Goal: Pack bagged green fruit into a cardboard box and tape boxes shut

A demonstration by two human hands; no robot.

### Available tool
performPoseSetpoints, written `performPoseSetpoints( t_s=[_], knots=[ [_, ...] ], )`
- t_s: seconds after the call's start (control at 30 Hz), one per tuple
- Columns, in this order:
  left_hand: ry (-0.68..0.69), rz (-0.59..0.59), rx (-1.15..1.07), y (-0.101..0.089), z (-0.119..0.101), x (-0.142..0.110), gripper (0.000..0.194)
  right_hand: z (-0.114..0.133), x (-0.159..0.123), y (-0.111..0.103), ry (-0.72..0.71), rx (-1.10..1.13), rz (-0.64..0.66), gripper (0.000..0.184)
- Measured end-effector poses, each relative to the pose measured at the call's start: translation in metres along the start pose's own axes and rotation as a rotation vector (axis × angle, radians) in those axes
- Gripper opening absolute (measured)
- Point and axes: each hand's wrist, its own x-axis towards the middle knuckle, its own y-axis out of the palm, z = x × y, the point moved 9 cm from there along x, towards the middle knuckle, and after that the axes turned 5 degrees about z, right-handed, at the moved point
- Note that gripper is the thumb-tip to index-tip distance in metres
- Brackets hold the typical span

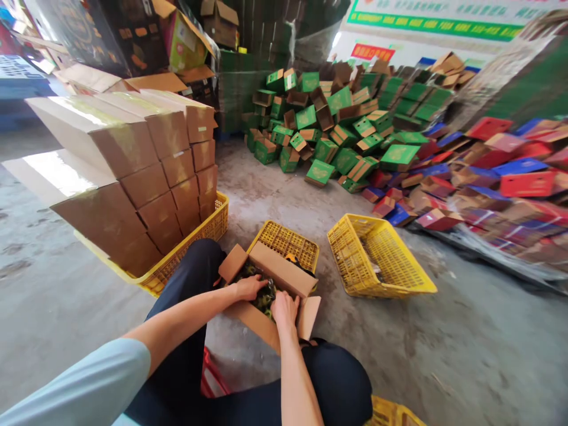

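Pale blue sleeve (97,378) and dark trousers (328,378) lie nearest, both cut off by the bottom of the view. Between the knees sits an open cardboard box (284,270), overlapping the near edge of a yellow crate (290,236); its dark greenish contents (266,299) (shiny, too blurred to name) are partly covered by 2 hands. Left hand (251,288) reaches over the box's left end, fingers on the contents; right hand (285,309) dips in near the right end, its fingertips hidden. I cannot tell whether either has closed on anything. At the crate's right edge, a black-and-orange object (291,259) is mostly hidden behind a flap. Brown cartons (142,183) rise above the rim of a left crate (199,248); another crate (381,254) stands to the right. Beyond the green boxes (322,171), a banner (435,18) and red sign (373,52) carry characters too smeared to read.
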Motion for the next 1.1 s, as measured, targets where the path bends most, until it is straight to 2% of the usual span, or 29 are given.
performPoseSetpoints(
  t_s=[0.1,0.17,0.23,0.3,0.4,0.47,0.53,0.63,0.7,0.8,0.93,1.03,1.1],
  knots=[
    [-0.035,-0.12,0.018,-0.025,0.02,-0.016,0.053,0.01,0.009,-0.007,-0.002,0.055,-0.048,0.036],
    [-0.083,-0.241,0.078,-0.045,0.032,-0.024,0.051,0.02,0.017,-0.005,-0.063,0.099,-0.037,0.037],
    [-0.095,-0.276,0.142,-0.054,0.035,-0.023,0.052,0.029,0.022,0.0,-0.117,0.13,-0.017,0.039],
    [-0.091,-0.243,0.181,-0.053,0.032,-0.015,0.048,0.032,0.025,0.004,-0.13,0.146,-0.006,0.036],
    [-0.055,-0.181,0.213,-0.048,0.023,-0.003,0.029,0.03,0.026,0.008,-0.109,0.169,-0.01,0.029],
    [-0.006,-0.156,0.229,-0.047,0.017,0.001,0.027,0.029,0.027,0.009,-0.099,0.194,-0.016,0.025],
    [0.041,-0.145,0.234,-0.049,0.013,0.002,0.026,0.031,0.028,0.007,-0.098,0.227,-0.032,0.027],
    [0.086,-0.144,0.216,-0.054,0.01,0.003,0.018,0.037,0.031,0.002,-0.129,0.303,-0.062,0.041],
    [0.097,-0.146,0.185,-0.06,0.01,0.005,0.014,0.041,0.034,0.001,-0.152,0.373,-0.048,0.034],
    [0.072,-0.183,0.134,-0.074,0.018,0.007,0.021,0.04,0.039,0.004,-0.116,0.428,-0.012,0.022],
    [0.018,-0.249,0.104,-0.089,0.039,0.001,0.036,0.032,0.042,0.013,0.027,0.447,-0.002,0.028],
    [0.028,-0.213,0.1,-0.078,0.045,-0.005,0.037,0.027,0.046,0.019,0.107,0.473,0.015,0.036],
    [0.056,-0.182,0.099,-0.065,0.04,-0.007,0.042,0.026,0.05,0.022,0.115,0.493,0.028,0.041]
  ],
)
